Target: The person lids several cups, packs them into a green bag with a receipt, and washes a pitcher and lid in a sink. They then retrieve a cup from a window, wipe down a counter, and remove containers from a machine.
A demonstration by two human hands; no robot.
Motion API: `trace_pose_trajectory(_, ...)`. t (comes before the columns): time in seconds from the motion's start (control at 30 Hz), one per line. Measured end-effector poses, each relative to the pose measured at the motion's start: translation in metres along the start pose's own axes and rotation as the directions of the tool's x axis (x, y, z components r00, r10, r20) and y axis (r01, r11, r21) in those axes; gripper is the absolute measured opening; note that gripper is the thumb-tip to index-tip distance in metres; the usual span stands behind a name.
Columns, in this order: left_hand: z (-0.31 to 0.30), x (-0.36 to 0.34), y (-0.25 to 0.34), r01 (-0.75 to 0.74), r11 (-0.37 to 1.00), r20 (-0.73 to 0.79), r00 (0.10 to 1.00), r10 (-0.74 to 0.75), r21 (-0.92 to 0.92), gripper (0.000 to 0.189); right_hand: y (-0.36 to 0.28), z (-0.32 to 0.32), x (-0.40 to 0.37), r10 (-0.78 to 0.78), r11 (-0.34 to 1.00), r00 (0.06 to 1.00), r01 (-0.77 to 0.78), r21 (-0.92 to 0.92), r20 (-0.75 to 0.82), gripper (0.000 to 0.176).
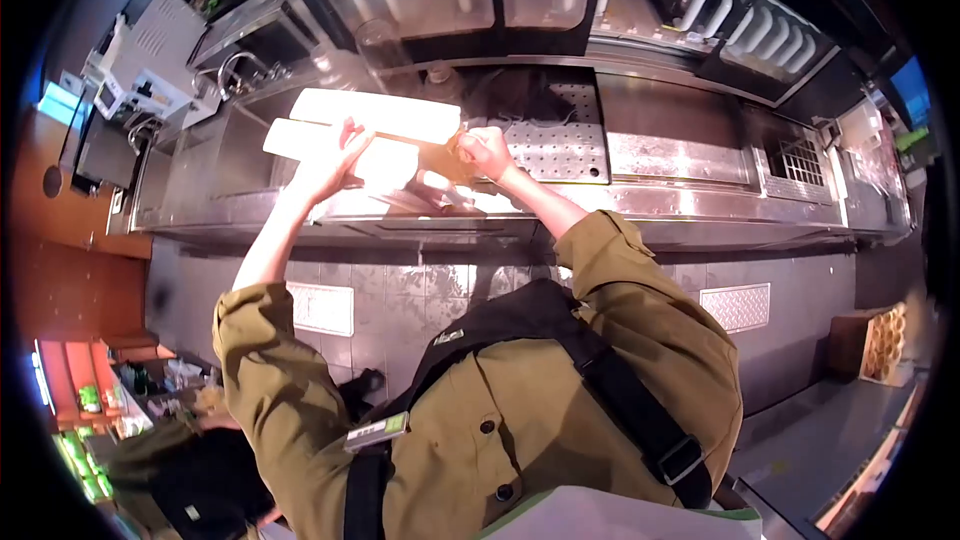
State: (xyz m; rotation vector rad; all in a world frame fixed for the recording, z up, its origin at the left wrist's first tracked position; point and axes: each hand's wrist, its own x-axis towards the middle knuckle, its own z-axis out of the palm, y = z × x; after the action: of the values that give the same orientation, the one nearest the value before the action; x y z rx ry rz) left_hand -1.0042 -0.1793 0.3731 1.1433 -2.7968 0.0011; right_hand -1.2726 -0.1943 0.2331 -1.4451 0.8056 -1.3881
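Note:
Two long, overexposed white pieces lie side by side over the steel sink counter: an upper white piece (385, 113) and a shorter lower white piece (385, 165). My left hand (335, 162) is closed on the lower one, with its fingertips near the gap between them. Curled into a fist, my right hand (485, 152) is at the right end of the upper piece. A small brownish bit shows at its fingers; I cannot make out what it is. Glare hides the details of the white pieces.
Beyond my right hand is a perforated steel drain tray (575, 135) with a dark cloth (520, 95) on it. A faucet (240, 70) and a white machine (155, 60) stand at left. Another person (190, 470) is at lower left. Floor tiles look wet.

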Motion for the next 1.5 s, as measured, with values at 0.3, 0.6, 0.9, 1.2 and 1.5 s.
trace_pose_trajectory(0.3,-0.005,0.027,0.012,0.023,0.999,0.073,0.997,-0.026,0.040,0.085,-0.063,-0.064,0.024,-0.088,0.757,0.992,0.125,-0.641,0.090,0.026)
trace_pose_trajectory(0.6,-0.020,0.042,0.061,0.391,0.853,0.179,0.865,-0.469,0.346,0.107,-0.130,-0.521,0.056,-0.727,0.644,0.026,-0.321,-0.694,-0.687,0.043)
trace_pose_trajectory(0.9,-0.006,0.037,0.044,0.427,0.785,0.189,0.813,-0.550,0.449,0.086,-0.021,-0.402,0.166,-0.619,0.640,-0.009,-0.586,-0.497,-0.785,0.068)
trace_pose_trajectory(1.2,-0.014,0.053,0.072,0.477,0.807,0.161,0.817,-0.553,0.349,0.068,-0.102,-0.373,0.061,-0.424,0.902,0.546,0.180,-0.394,-0.723,0.024)
trace_pose_trajectory(1.5,-0.012,0.060,0.085,0.552,0.705,0.145,0.733,-0.665,0.445,0.050,-0.125,-0.668,0.102,-0.393,0.807,0.462,-0.242,-0.539,-0.795,0.037)
